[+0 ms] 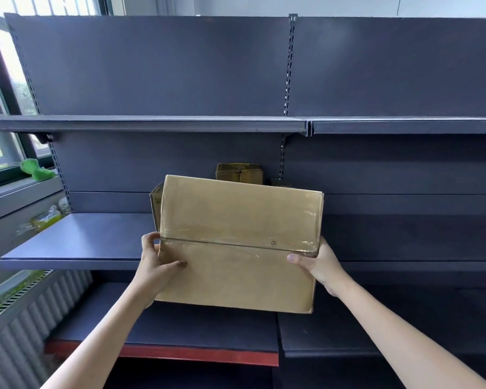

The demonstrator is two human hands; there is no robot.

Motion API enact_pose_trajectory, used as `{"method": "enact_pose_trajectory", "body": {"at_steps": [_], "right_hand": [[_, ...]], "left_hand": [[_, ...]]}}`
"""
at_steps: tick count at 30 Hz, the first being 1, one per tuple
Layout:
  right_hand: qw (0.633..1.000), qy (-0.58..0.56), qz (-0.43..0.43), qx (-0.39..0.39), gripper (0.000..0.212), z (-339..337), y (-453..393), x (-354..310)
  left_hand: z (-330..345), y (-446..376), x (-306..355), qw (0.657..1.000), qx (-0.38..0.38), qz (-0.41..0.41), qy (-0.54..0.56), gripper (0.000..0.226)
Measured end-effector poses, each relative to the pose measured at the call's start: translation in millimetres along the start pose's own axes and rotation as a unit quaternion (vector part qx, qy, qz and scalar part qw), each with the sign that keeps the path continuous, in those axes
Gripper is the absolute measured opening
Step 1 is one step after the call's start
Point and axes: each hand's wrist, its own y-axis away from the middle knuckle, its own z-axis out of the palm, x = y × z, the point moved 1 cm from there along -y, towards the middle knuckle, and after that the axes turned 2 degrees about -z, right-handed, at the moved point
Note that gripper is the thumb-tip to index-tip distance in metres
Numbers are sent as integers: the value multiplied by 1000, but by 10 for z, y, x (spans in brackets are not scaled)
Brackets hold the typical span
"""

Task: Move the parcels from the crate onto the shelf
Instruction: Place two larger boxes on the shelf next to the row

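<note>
Dark grey metal shelf (76, 242) beside a window (0, 147), both hands (157, 265) (317, 265) grasping a taped cardboard parcel (236, 248).

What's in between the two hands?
In the head view, a big cardboard box sits between the left hand and right hand, gripped on both sides in front of the middle shelf.
</note>
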Motion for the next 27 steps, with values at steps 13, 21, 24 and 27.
{"method": "enact_pose_trajectory", "body": {"at_steps": [13,21,24,27], "right_hand": [[997,44,-25,60,59,-290,-65,162],[986,122,-92,60,93,-400,46,224],[983,140,-103,59,93,-374,73,267],[981,149,-105,63,90,-332,58,310]], "left_hand": [[282,-74,-33,989,-32,-94,106,30],[-137,-542,261,913,-222,-329,93,111],[-166,-574,344,912,-229,-340,19,110],[-129,-535,282,928,-193,-319,9,84]]}}
